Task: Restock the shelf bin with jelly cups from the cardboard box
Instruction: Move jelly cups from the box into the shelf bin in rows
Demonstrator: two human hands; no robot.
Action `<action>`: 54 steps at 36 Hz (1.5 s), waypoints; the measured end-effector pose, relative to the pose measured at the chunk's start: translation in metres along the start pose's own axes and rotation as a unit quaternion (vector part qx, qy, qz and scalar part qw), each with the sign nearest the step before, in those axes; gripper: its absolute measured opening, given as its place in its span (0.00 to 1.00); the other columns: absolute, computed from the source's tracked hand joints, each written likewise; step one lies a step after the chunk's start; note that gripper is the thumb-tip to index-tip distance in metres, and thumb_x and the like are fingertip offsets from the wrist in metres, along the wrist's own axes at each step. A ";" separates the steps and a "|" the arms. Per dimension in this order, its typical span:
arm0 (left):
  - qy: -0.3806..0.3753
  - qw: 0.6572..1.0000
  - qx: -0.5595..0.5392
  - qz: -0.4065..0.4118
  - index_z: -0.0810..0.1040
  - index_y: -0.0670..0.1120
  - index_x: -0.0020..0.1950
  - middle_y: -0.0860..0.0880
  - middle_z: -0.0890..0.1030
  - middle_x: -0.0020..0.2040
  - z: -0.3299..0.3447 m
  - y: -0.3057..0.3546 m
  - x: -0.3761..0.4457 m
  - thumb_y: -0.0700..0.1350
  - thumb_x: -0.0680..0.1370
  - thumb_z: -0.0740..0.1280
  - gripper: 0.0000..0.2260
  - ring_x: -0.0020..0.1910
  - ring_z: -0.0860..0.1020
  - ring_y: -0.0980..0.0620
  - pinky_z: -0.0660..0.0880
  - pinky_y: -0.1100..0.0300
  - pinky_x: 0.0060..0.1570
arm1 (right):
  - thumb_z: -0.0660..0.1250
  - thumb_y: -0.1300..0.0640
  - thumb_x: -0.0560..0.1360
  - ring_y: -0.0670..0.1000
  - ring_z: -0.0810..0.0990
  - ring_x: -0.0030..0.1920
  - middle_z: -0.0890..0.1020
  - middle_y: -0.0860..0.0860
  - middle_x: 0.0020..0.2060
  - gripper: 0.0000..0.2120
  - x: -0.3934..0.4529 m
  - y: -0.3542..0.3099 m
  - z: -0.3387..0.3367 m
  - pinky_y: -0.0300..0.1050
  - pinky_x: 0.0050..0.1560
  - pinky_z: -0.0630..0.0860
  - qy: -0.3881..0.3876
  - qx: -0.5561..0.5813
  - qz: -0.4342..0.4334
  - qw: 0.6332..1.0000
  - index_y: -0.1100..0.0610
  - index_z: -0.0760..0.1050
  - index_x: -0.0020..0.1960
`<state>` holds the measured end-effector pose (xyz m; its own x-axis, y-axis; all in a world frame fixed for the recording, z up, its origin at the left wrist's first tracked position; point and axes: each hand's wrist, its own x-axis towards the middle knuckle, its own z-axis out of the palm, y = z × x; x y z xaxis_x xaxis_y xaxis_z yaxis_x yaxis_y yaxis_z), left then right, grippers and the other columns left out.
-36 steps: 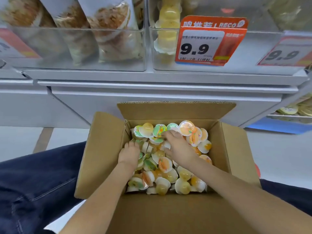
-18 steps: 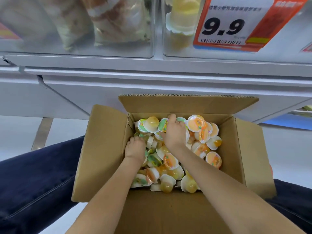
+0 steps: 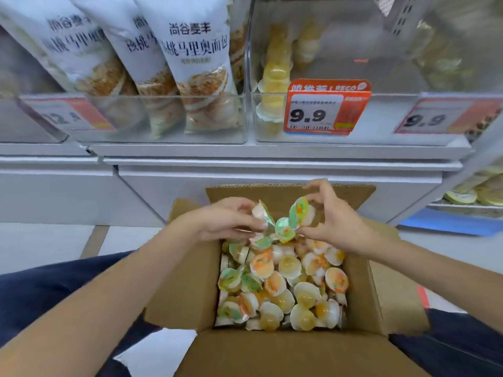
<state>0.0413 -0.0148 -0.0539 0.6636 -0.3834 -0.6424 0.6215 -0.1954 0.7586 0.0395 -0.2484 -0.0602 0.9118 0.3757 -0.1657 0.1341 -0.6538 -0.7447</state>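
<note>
An open cardboard box [image 3: 185, 292] sits between my knees, full of several loose jelly cups [image 3: 283, 284] with green and orange lids. Above the box's far end both hands are raised with cups. My left hand [image 3: 226, 221] grips a small bunch of jelly cups [image 3: 262, 213] in curled fingers. My right hand [image 3: 329, 219] holds another bunch of cups [image 3: 299, 213] between thumb and fingers. Straight above stands the clear shelf bin [image 3: 381, 131] with a 9.9 price tag [image 3: 324, 110]; a few yellow jelly cups [image 3: 275, 85] are stacked at its left side.
A neighbouring clear bin [image 3: 163, 137] to the left holds tall white bread bags [image 3: 196, 58]. A white shelf ledge [image 3: 272, 159] runs between bins and box. A lower shelf with yellow packs [image 3: 473, 191] is at the right. My dark trouser legs [image 3: 40, 295] flank the box.
Both hands have come up out of the box's pile with jelly cups in them and now hover above its far edge. My view has tilted up toward the bins.
</note>
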 end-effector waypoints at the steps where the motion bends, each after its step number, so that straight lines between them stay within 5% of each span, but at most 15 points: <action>1: -0.028 0.999 -0.015 0.004 0.74 0.39 0.62 0.44 0.81 0.55 0.003 0.015 -0.009 0.38 0.71 0.71 0.20 0.54 0.80 0.51 0.78 0.60 0.54 | 0.78 0.53 0.65 0.41 0.72 0.55 0.74 0.42 0.53 0.33 -0.004 -0.008 -0.017 0.25 0.47 0.65 0.000 -0.009 -0.008 1.000 0.46 0.61 0.60; 5: -0.087 0.994 -0.065 0.005 0.78 0.44 0.54 0.46 0.83 0.50 0.021 0.057 -0.039 0.43 0.68 0.69 0.14 0.52 0.81 0.50 0.78 0.57 0.55 | 0.80 0.55 0.63 0.38 0.74 0.50 0.76 0.35 0.50 0.27 -0.019 -0.044 -0.067 0.26 0.47 0.68 0.034 -0.020 -0.055 0.998 0.41 0.69 0.54; 9: -0.134 0.983 -0.119 0.028 0.72 0.40 0.67 0.38 0.77 0.63 0.045 0.075 -0.055 0.43 0.73 0.67 0.22 0.62 0.76 0.40 0.75 0.48 0.59 | 0.79 0.61 0.63 0.39 0.76 0.48 0.78 0.39 0.49 0.25 -0.030 -0.070 -0.085 0.28 0.44 0.72 0.066 0.047 -0.100 0.992 0.45 0.75 0.54; 18: -0.120 0.944 -0.299 0.069 0.70 0.35 0.67 0.33 0.75 0.62 0.074 0.083 -0.045 0.44 0.72 0.69 0.25 0.61 0.76 0.37 0.77 0.48 0.55 | 0.78 0.64 0.65 0.44 0.78 0.56 0.78 0.43 0.55 0.26 -0.022 -0.069 -0.098 0.45 0.54 0.80 -0.012 0.115 -0.098 0.988 0.47 0.77 0.59; 23: -0.107 0.953 -0.266 0.096 0.72 0.34 0.64 0.35 0.78 0.60 0.076 0.080 -0.043 0.39 0.72 0.70 0.22 0.58 0.79 0.41 0.78 0.52 0.54 | 0.78 0.63 0.65 0.43 0.77 0.59 0.78 0.40 0.56 0.30 -0.024 -0.068 -0.094 0.41 0.57 0.78 -0.059 0.143 -0.105 0.982 0.47 0.74 0.63; 29: -0.089 0.966 -0.220 0.105 0.76 0.35 0.61 0.37 0.81 0.57 0.078 0.082 -0.042 0.41 0.70 0.70 0.21 0.51 0.81 0.45 0.78 0.54 0.54 | 0.79 0.64 0.63 0.45 0.79 0.55 0.80 0.39 0.53 0.28 -0.023 -0.070 -0.093 0.46 0.57 0.78 -0.013 0.158 -0.111 0.981 0.47 0.77 0.59; 40: -0.155 0.960 -0.219 0.085 0.79 0.37 0.57 0.38 0.81 0.53 0.079 0.085 -0.048 0.43 0.64 0.79 0.25 0.50 0.82 0.44 0.80 0.53 0.52 | 0.79 0.48 0.58 0.45 0.80 0.53 0.82 0.42 0.51 0.25 -0.023 -0.072 -0.099 0.39 0.53 0.77 -0.003 0.142 -0.115 0.983 0.44 0.79 0.54; 43: -0.103 0.979 -0.145 0.101 0.73 0.42 0.63 0.44 0.82 0.54 0.078 0.095 -0.052 0.44 0.70 0.74 0.23 0.53 0.82 0.44 0.79 0.53 0.53 | 0.79 0.50 0.57 0.44 0.81 0.48 0.83 0.44 0.49 0.25 -0.022 -0.077 -0.111 0.35 0.47 0.77 0.027 0.173 -0.116 0.978 0.47 0.80 0.54; 45: 0.005 0.989 -0.029 0.142 0.72 0.46 0.63 0.48 0.82 0.54 0.071 0.100 -0.052 0.47 0.70 0.74 0.23 0.51 0.83 0.48 0.80 0.53 0.53 | 0.83 0.55 0.58 0.43 0.82 0.46 0.83 0.44 0.48 0.26 -0.019 -0.081 -0.125 0.34 0.45 0.77 0.080 0.203 -0.115 0.969 0.49 0.80 0.53; 49: 0.253 0.907 0.243 0.232 0.74 0.54 0.51 0.56 0.78 0.51 0.046 0.106 -0.049 0.48 0.72 0.72 0.11 0.43 0.80 0.57 0.78 0.61 0.42 | 0.79 0.54 0.59 0.46 0.82 0.46 0.84 0.45 0.47 0.22 0.002 -0.092 -0.162 0.40 0.47 0.78 0.207 0.191 -0.115 0.953 0.48 0.80 0.52; 52: 0.290 0.878 0.289 0.247 0.72 0.55 0.50 0.55 0.76 0.53 0.033 0.111 -0.046 0.45 0.74 0.70 0.09 0.42 0.78 0.61 0.73 0.64 0.34 | 0.80 0.54 0.61 0.45 0.79 0.45 0.81 0.45 0.48 0.22 0.038 -0.105 -0.184 0.33 0.47 0.75 0.251 0.039 -0.097 0.962 0.48 0.79 0.53; 54: 0.292 0.870 0.306 0.251 0.71 0.55 0.52 0.53 0.73 0.55 0.031 0.113 -0.044 0.45 0.73 0.70 0.12 0.43 0.78 0.59 0.73 0.63 0.39 | 0.80 0.51 0.61 0.46 0.78 0.46 0.80 0.46 0.48 0.24 0.070 -0.113 -0.192 0.33 0.47 0.74 0.229 -0.060 -0.073 0.969 0.51 0.79 0.56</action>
<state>0.0691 -0.0479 0.0639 0.9973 -0.0702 -0.0224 -0.0286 -0.6490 0.7602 0.1631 -0.2742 0.1368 0.9523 0.1570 0.2617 0.2944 -0.6981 -0.6527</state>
